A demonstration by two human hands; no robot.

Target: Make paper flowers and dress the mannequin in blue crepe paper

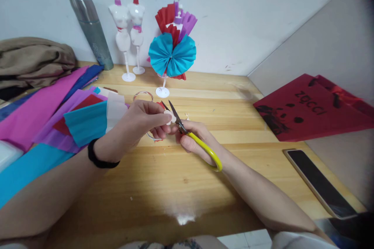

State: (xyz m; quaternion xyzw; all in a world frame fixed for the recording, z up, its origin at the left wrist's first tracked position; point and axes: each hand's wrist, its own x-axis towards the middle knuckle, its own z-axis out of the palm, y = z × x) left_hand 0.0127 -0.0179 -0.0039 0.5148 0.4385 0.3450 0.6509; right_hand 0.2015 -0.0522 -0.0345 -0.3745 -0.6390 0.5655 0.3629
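My left hand [149,118] pinches a small white piece of paper [169,117] between thumb and fingers. My right hand [194,136] grips a pair of scissors [203,144] with yellow handles and dark blades. The blades are parted and point up and away, right beside the white piece. Whether they touch it I cannot tell. Behind my hands, partly hidden, lie a ring-shaped roll [143,94] and a scrap of red paper [160,105].
Coloured crepe paper [87,120] and brown cloth [35,60] lie left. A bottle [93,33], two bare mannequins [122,41] and one mannequin dressed in a blue paper fan [172,55] stand along the wall. A red bag [306,113] and a phone [320,183] are right.
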